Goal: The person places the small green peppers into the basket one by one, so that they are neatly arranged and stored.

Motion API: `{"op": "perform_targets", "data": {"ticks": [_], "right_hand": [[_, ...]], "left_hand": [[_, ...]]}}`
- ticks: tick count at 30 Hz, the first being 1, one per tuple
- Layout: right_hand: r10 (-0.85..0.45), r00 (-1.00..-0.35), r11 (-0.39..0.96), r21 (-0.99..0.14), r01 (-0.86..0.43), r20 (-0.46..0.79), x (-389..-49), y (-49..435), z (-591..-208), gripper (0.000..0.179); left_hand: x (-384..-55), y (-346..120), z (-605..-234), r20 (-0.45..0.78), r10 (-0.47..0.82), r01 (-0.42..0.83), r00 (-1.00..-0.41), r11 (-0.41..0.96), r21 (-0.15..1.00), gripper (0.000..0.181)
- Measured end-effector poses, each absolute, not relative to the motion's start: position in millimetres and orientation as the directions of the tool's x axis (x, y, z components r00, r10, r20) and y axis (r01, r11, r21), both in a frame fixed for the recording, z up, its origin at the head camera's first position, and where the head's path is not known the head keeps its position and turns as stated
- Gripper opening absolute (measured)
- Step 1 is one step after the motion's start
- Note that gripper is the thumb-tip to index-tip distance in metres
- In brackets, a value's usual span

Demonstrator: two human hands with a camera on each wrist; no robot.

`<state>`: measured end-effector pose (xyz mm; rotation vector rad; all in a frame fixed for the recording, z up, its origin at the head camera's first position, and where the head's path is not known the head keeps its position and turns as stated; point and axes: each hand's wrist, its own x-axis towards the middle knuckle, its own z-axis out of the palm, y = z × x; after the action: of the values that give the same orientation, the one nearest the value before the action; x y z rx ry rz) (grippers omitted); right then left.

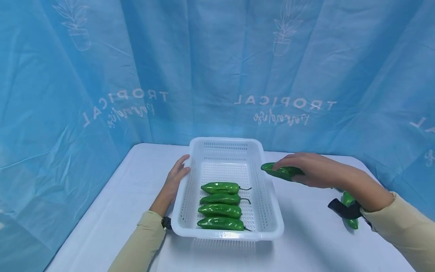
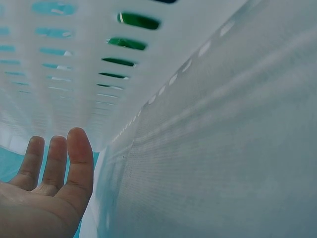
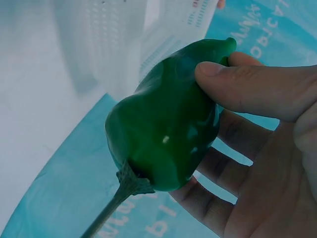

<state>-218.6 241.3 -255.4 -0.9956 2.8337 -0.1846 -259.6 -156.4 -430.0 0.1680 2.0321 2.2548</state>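
Observation:
A white perforated plastic basket (image 1: 272,211) stands on the table, with several green peppers (image 1: 220,210) lying side by side across its near half. My left hand (image 1: 174,177) touches the basket's left side near the rim. In the left wrist view its three visible fingers (image 2: 79,163) are extended beside the slotted wall; the thumb does not show there. Just beyond the basket's right rim, my right hand (image 1: 302,170) holds another green pepper (image 1: 280,172) above the table. Thumb and fingers pinch that pepper (image 3: 163,119) from both sides, its stem pointing away from the fingertips.
More green peppers (image 1: 351,223) lie on the white table (image 1: 312,241) at the right, partly hidden by the right forearm and a black wrist strap (image 1: 344,209). A blue printed curtain (image 1: 217,75) surrounds the table's back and sides.

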Motion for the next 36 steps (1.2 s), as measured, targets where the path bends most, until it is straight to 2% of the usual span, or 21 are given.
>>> {"op": "perform_targets", "data": {"ticks": [16,24,36], "right_hand": [[-0.691,-0.706,0.722,-0.127,-0.680,-0.152,-242.1,196.6,-265.0,0.045],[-0.735,-0.643,0.672,-0.105,-0.733,-0.213,-252.6,166.5,-275.7,0.045],[-0.799,-0.569,0.597,-0.138,-0.790,-0.195,-273.7,124.3,-285.5,0.045]], "left_hand": [[-259.6,-155.6,-430.3,0.015,0.143,0.001,-0.990,-0.097,0.995,0.055],[-258.4,-152.1,-432.8,0.017,0.140,0.004,-0.990,-0.092,0.996,0.055],[-259.7,-155.9,-428.9,0.027,0.144,0.014,-0.989,-0.090,0.996,0.054]]}}
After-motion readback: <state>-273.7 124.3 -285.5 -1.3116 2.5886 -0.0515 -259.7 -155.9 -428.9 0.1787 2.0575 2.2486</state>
